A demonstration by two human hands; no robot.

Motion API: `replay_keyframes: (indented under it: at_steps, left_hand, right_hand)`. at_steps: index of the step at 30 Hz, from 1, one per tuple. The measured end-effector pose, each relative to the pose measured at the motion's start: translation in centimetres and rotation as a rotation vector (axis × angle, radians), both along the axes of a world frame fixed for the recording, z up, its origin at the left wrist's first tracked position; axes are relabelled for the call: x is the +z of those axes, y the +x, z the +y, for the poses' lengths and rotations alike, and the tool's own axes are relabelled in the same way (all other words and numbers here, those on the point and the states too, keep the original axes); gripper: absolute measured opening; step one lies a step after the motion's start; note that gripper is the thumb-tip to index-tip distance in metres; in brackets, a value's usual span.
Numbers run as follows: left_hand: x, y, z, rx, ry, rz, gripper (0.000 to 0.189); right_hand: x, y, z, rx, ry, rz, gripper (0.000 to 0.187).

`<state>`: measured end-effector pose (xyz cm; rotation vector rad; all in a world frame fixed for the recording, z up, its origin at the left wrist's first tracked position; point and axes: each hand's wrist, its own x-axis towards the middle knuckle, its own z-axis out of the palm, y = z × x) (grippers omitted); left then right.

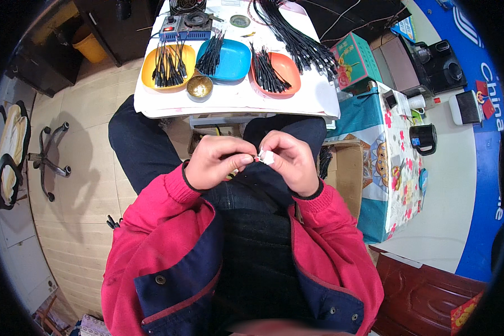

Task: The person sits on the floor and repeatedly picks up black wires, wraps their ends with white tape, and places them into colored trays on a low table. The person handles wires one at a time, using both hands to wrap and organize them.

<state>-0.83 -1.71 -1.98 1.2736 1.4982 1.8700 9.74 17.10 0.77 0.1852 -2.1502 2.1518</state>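
Observation:
My left hand pinches a small dark piece between thumb and forefinger; red and pale bits show at its end, perhaps wire ends. Close against it, my right hand holds a crumpled white scrap, maybe paper or tissue. Both hands are above my lap, just in front of the white table. Fingers hide most of what they grip. Beyond them, a yellow tray, a blue tray and an orange tray each hold short black cables. A small metal bowl sits between the yellow and blue trays.
Behind the trays stands a small heating device with a lit red switch. A thick bundle of black cables hangs over the table's right side, near a green box. An open cardboard box is by my right leg.

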Motion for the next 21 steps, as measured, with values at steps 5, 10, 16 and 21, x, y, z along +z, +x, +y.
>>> replay_keyframes:
  at_steps: [5, 10, 16, 21]
  left_hand:
    - [0.0, -0.5, 0.4, 0.119, 0.082, 0.352, 0.012]
    - [-0.5, 0.2, 0.0, -0.028, 0.023, -0.223, 0.013]
    - [-0.5, 0.7, 0.1, -0.100, 0.014, -0.386, 0.014]
    - [-0.1, 0.8, 0.2, -0.002, -0.002, -0.097, 0.015]
  right_hand:
    - [-0.5, -0.1, 0.7, 0.146, -0.512, -0.427, 0.015]
    - [1.2, 0.6, 0.3, -0.200, 0.501, 0.237, 0.017]
    - [1.5, 0.3, -0.4, -0.270, 0.890, 0.589, 0.026]
    - [0.5, 1.0, -0.1, -0.019, 0.083, -0.111, 0.013]
